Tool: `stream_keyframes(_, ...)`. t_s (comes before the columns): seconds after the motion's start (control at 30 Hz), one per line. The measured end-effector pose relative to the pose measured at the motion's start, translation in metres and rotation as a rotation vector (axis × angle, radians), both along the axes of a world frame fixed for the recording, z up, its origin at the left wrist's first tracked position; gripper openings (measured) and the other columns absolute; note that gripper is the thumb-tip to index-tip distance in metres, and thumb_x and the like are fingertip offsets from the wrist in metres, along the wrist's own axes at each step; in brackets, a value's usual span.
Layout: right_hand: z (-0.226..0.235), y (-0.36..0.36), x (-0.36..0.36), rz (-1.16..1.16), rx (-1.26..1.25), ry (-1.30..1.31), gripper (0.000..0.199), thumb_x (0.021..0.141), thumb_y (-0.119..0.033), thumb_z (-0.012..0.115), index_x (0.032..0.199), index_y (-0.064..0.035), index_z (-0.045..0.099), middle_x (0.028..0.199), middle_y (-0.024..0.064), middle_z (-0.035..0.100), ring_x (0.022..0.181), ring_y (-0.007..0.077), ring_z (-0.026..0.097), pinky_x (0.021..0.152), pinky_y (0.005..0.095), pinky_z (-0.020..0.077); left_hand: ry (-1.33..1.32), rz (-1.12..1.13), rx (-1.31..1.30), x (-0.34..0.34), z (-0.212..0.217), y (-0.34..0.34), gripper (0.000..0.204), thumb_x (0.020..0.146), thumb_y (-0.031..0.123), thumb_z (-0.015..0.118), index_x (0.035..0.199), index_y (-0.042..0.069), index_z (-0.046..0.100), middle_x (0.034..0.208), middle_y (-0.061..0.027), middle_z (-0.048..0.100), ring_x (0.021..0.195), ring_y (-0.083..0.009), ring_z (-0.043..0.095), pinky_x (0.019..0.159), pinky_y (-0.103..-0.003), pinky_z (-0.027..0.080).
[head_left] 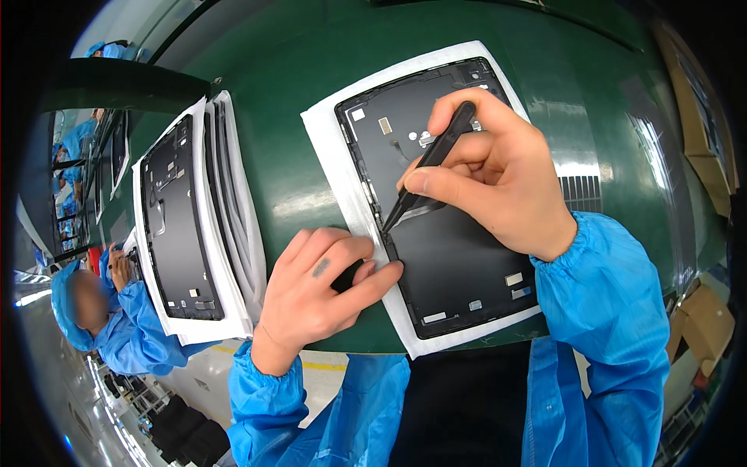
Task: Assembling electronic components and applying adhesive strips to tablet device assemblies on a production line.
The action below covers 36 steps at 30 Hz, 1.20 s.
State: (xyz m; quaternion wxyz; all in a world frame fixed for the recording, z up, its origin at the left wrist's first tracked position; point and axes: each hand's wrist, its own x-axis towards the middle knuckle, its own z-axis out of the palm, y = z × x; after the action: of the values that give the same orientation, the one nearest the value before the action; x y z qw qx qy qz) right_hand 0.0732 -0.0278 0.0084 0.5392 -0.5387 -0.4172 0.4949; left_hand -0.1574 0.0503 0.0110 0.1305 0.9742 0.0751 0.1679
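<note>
A black rectangular panel, likely a device's back cover, lies on a white sheet in front of me. Small metal and white patches dot its surface. My right hand pinches black tweezers between thumb and fingers. Their pointed tip meets the panel's left rim, about halfway along. My left hand rests beside that same rim, fingers bent and thumb apart from them. The thumb's tip touches the panel edge just below the tweezers' tip. Nothing shows in the left hand's grasp, though its underside is hidden.
The white sheet sticks out around the panel on the green tabletop. At left stands a stack of similar black panels with white sheets between them. A co-worker in blue sits beyond it. Cardboard boxes are at far right.
</note>
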Motion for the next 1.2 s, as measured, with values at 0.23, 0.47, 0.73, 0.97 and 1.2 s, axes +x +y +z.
stream_keyframes(0.23, 0.002, 0.001, -0.002, -0.130, 0.048, 0.129, 0.036, 0.085, -0.002, 0.074, 0.112, -0.0046, 0.051, 0.074, 0.0103, 0.071, 0.066, 0.0046, 0.062, 0.055, 0.0185, 0.0440, 0.062, 0.010, -0.048, 0.020, 0.001, 0.010, 0.028, 0.062, 0.001, 0.072, 0.087, 0.014, 0.067, 0.090, -0.0071, 0.052, 0.078, -0.0256, 0.057, 0.066, -0.036, 0.047)
stream_keyframes(0.47, 0.012, 0.000, 0.014, -0.239, 0.183, 0.023, 0.037, 0.087, 0.004, 0.067, 0.115, -0.0049, 0.045, 0.092, 0.0180, 0.073, 0.056, 0.0042, 0.050, 0.049, 0.0181, 0.0363, -0.016, 0.173, -0.170, 0.013, -0.008, 0.014, 0.032, 0.064, 0.000, 0.072, 0.095, 0.007, 0.064, 0.099, -0.0118, 0.053, 0.085, -0.0290, 0.055, 0.074, -0.037, 0.048)
stream_keyframes(0.73, 0.013, -0.056, 0.119, -0.363, 0.310, -0.216, 0.030, 0.086, 0.004, 0.069, 0.114, 0.0017, 0.058, 0.097, 0.0169, 0.073, 0.087, 0.0140, 0.068, 0.071, 0.0224, 0.0522, 0.114, 0.249, -0.110, 0.013, 0.004, 0.010, 0.043, 0.067, 0.019, 0.077, 0.108, 0.008, 0.066, 0.119, -0.0129, 0.056, 0.116, -0.0375, 0.052, 0.098, -0.048, 0.041)
stream_keyframes(0.97, -0.004, -0.088, 0.163, -0.258, 0.086, -0.192, 0.020, 0.086, 0.005, 0.071, 0.104, 0.0019, 0.063, 0.097, 0.0141, 0.072, 0.090, 0.0145, 0.068, 0.078, 0.0244, 0.0539, -0.042, 0.255, -0.132, 0.049, 0.015, -0.001, 0.024, 0.073, -0.003, 0.065, 0.097, 0.002, 0.066, 0.118, -0.0170, 0.055, 0.112, -0.0369, 0.055, 0.095, -0.043, 0.045)
stream_keyframes(1.2, -0.012, -0.088, 0.142, -0.149, 0.135, -0.384, 0.017, 0.084, 0.003, 0.074, 0.099, 0.0031, 0.066, 0.090, 0.0106, 0.074, 0.072, 0.0067, 0.064, 0.063, 0.0203, 0.0495, -0.073, 0.001, -0.246, 0.157, 0.005, -0.041, 0.044, 0.073, 0.020, 0.080, 0.110, 0.003, 0.065, 0.122, -0.0132, 0.059, 0.117, -0.0348, 0.055, 0.098, -0.045, 0.045)
